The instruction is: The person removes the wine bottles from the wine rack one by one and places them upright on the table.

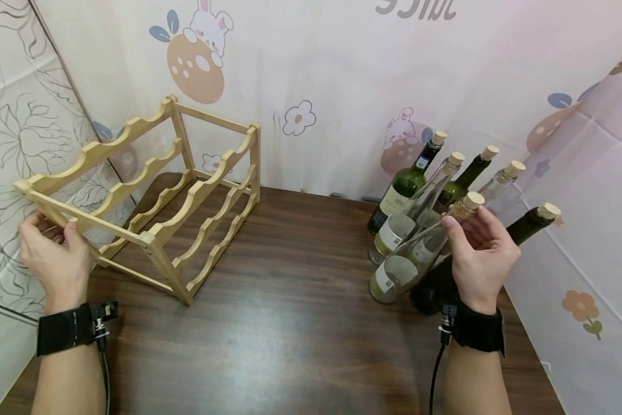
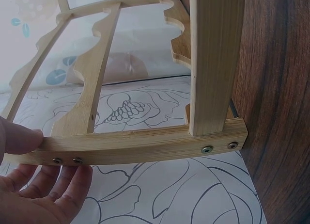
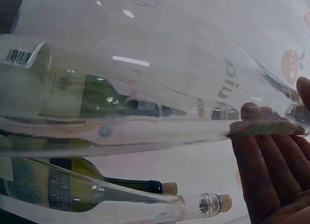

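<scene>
On the left of the table stands a light wooden bottle rack [image 1: 164,265] with scalloped rails. My left hand [image 1: 56,253] holds its near left corner post, thumb on one side and fingers on the other, as the left wrist view shows around the wooden bar [image 2: 131,145]. Over at the right, my right hand [image 1: 484,256] grips a clear glass bottle [image 1: 385,283] by the neck, just under its cork [image 1: 473,200]. The right wrist view shows the fingers [image 3: 256,170] wrapped under that neck, thumb above it.
Several corked bottles cluster around the held one, among them a green bottle [image 1: 406,183] at the back and a dark bottle [image 1: 528,226] right beside my right hand. Printed curtains [image 1: 316,69] hang behind and at both sides of the brown table [image 1: 274,323].
</scene>
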Demonstrator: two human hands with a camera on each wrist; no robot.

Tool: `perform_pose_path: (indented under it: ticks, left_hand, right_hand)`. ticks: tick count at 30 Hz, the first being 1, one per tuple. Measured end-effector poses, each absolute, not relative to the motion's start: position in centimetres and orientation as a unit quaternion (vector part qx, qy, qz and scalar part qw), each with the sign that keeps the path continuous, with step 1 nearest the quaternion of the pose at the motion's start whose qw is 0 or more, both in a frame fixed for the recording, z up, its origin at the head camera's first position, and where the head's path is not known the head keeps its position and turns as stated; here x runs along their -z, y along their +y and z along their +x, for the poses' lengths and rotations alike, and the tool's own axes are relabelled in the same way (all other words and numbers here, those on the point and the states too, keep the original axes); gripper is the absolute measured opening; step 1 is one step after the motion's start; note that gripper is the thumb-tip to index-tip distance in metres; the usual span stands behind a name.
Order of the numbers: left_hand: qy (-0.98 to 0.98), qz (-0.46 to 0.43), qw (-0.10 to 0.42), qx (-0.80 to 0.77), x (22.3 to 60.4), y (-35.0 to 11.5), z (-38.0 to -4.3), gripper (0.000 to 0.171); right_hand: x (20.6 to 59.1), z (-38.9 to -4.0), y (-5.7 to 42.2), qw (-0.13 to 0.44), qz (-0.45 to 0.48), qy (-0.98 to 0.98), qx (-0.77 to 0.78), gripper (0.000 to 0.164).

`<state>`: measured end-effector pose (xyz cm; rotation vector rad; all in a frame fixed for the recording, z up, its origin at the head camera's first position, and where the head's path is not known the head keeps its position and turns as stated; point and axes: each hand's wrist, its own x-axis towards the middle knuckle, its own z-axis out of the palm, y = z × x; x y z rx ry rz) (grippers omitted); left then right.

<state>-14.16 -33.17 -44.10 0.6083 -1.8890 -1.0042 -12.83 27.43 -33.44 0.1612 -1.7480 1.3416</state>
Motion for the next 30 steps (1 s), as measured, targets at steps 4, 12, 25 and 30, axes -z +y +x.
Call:
perform_pose_path:
  ticks: [4, 12, 25, 30]
  left_hand:
    - [-0.763, 0.248, 0.438, 0.405, 44.0, -33.2, -14.2, 0.039]
    - [-0.765, 0.260, 0.432, 0.400, 43.9, -33.5, -14.3, 0.040]
    - [-0.762, 0.259, 0.420, 0.421, 43.3, -33.5, -13.8, 0.042]
    - [-0.757, 0.247, 0.441, 0.414, 42.3, -33.1, -13.2, 0.042]
  right_hand:
    - [33.3, -12.7, 27.5, 0.446, 0.054, -0.718, -0.531, 0.038]
    - [33.4, -12.4, 27.3, 0.422, 0.012, -0.753, -0.505, 0.041]
    - [33.3, -12.3, 27.2, 0.418, 0.015, -0.766, -0.488, 0.044]
    - [33.0, -11.8, 27.2, 0.417, -0.004, -0.772, -0.479, 0.052]
